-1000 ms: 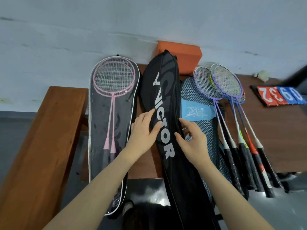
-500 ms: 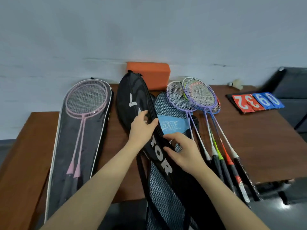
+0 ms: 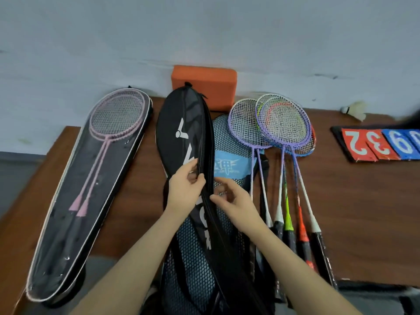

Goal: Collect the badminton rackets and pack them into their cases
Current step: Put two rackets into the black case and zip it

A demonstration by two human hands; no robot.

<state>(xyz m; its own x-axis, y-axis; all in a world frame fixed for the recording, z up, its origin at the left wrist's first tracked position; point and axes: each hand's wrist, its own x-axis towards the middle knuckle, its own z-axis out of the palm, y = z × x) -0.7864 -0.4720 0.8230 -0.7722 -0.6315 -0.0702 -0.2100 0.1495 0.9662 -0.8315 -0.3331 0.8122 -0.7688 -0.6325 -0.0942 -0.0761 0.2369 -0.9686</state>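
Now, left hand (image 3: 185, 192): fingers curled, pinching the right edge of the black case (image 3: 181, 133).
Right hand (image 3: 236, 201): fingers bent, tips at the same edge just below the left thumb; whether they pinch it I cannot tell.
Black case: upright on the table (image 3: 363, 212), under both hands.
Mesh case (image 3: 227, 137): beneath the black case, showing right of the fingers.
Loose rackets (image 3: 281, 128): right of the right hand, handles toward the person.
Clear case (image 3: 68, 223): well left of the left hand, two pink rackets (image 3: 117, 114) inside.
Orange block (image 3: 204, 84): beyond the fingers, against the wall.
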